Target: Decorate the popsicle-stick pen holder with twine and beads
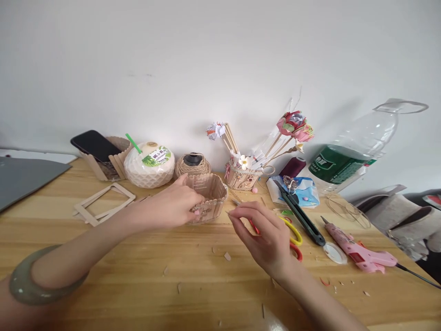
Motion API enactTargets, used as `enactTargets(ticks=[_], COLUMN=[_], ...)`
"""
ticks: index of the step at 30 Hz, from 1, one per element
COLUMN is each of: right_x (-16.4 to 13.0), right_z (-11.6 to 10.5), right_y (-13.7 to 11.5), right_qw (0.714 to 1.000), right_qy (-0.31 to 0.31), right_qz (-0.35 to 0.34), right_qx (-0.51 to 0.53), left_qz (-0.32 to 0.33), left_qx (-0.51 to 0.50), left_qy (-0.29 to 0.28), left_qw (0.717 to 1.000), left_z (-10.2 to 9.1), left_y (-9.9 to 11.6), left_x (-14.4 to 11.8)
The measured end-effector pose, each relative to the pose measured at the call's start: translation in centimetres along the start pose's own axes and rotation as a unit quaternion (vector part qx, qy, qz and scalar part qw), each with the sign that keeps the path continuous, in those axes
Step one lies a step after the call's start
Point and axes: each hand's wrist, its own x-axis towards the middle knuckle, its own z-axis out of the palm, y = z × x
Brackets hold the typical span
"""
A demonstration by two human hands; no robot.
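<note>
A small box made of wooden craft sticks (212,202), with a scalloped rim, stands on the wooden table (138,276). My left hand (175,202) lies over its near left side, fingers curled over the wall and gripping it. To the right of the box is my right hand (263,234), raised a little, thumb and forefinger pinched together. Whatever is between those fingertips is too small to name. Partly hidden behind that hand are scissors with yellow and red handles (294,232).
At right lie a green utility knife (299,214), a pink glue gun (365,255) and a large plastic bottle (344,161). Along the wall stand a flower holder (243,178), a twine roll (195,165), a white coconut (148,170) and a phone (96,145). Stick frames (103,204) lie left.
</note>
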Motion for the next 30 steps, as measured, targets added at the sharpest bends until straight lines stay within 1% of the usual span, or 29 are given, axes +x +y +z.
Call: enactTargets(ticks=[2,4,7,9,11,14,16,20,24,30], right_x=[-0.1,-0.2,-0.2,-0.1,-0.1,-0.1,0.0,0.3,0.6,1.1], right_z=[0.2,0.3,0.4,0.4,0.3,0.0,-0.3,-1.0,-1.4,-1.6], right_y=[0.2,0.4,0.7,0.7,0.6,0.2,0.0,-0.5,-0.7,-0.7], right_qw=[0.999,0.997,0.994,0.992,0.989,0.986,0.983,0.980,0.978,0.972], right_qy=[-0.002,-0.007,-0.014,-0.012,-0.016,-0.035,-0.048,-0.063,-0.090,-0.124], right_qz=[-0.027,-0.051,-0.080,-0.100,-0.118,-0.139,-0.146,-0.153,-0.159,-0.161], right_qx=[-0.025,-0.049,-0.073,-0.081,-0.083,-0.086,-0.098,-0.114,-0.099,-0.117], left_qz=[-0.045,-0.084,-0.092,-0.095,-0.108,-0.119,-0.117,-0.115,-0.123,-0.120], left_qx=[-0.050,-0.150,-0.297,-0.355,-0.392,-0.424,-0.435,-0.441,-0.455,-0.464], left_qy=[0.003,-0.001,-0.016,-0.016,-0.015,-0.016,-0.017,-0.025,-0.040,-0.035], left_qw=[0.998,0.985,0.950,0.930,0.914,0.898,0.892,0.890,0.881,0.877], left_z=[-0.2,-0.6,-1.1,-1.3,-1.3,-1.0,-0.9,-1.1,-1.5,-1.6], left_y=[0.1,0.3,0.9,1.3,1.5,1.7,1.7,2.1,2.7,2.7], left_x=[0.3,0.3,0.0,-0.3,-0.5,-0.7,-0.7,-0.8,-1.0,-0.8])
